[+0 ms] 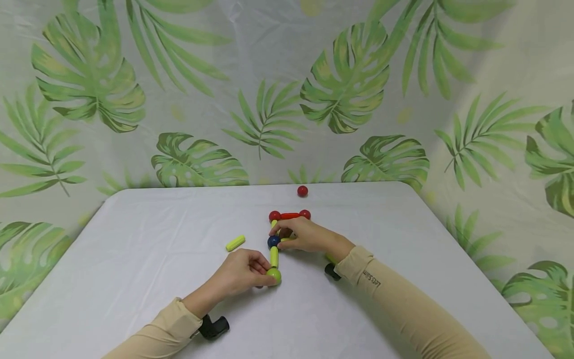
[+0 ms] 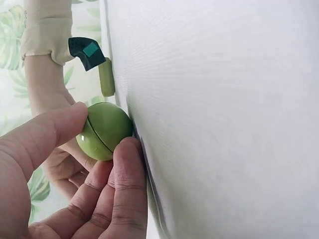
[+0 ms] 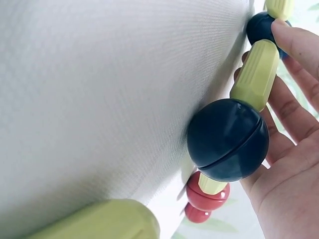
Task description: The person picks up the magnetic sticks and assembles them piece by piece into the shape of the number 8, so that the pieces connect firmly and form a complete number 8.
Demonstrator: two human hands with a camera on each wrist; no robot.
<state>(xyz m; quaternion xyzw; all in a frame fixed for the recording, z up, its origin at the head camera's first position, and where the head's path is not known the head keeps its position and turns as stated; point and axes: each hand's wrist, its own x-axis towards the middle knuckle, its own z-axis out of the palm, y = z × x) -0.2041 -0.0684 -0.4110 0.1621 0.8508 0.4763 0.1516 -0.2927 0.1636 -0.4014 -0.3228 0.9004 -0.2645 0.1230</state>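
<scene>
yellow-green rod (image 3: 94, 224): cut off, right-wrist bottom edge | pinched blue ball (image 3: 260, 27): partly behind right hand (image 1: 304, 235)

We look in on what appears to be a screened-off tabletop set: a leaf-print backdrop (image 1: 278, 60) (green on pale grey) rises behind and beside a white table (image 1: 134, 239), hiding the wider room from us.

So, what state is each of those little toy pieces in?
Green ball: pinched by left hand
Left blue ball: held by right hand, joined to yellow-green sticks
Right blue ball: joined to sticks
Red stick: joined between two red balls
Rear red ball: loose, apart
Leftmost yellow-green stick: loose, lying flat
Rightmost yellow-green stick: lying flat, appears loose
</scene>
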